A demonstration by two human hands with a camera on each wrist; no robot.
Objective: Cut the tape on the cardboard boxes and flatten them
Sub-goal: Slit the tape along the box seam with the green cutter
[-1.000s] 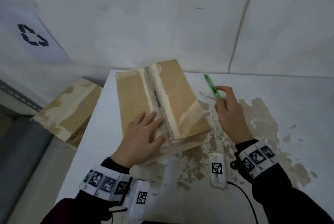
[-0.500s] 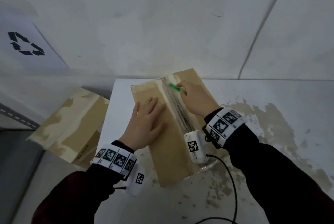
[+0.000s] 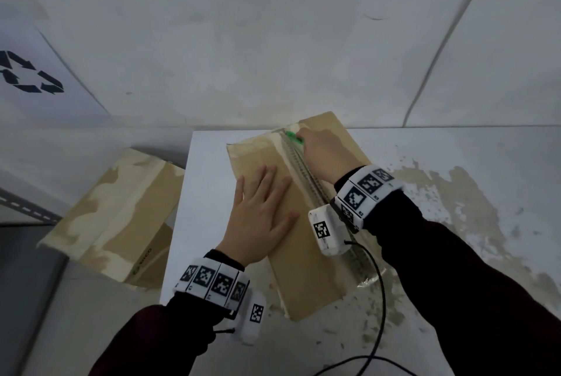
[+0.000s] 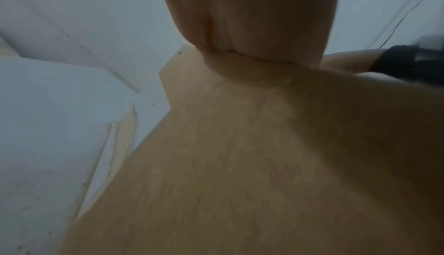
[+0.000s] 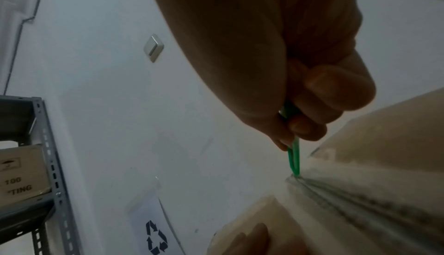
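right hand (image 3: pixel 326 152) gripping cutter (image 3: pixel 294 136) (green), on tape (image 3: pixel 306 175)

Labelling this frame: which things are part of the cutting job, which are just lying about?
In use:
- box on the table
- tape along its seam
- green cutter in right hand
- left hand flat on box

Lying about:
- second box
- recycling sign
- shelf

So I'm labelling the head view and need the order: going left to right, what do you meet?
Black recycling symbol on the white sheet → brown cardboard box beside the table → flat left hand pressing the taped cardboard box → right hand gripping the green cutter → peeling white tabletop.
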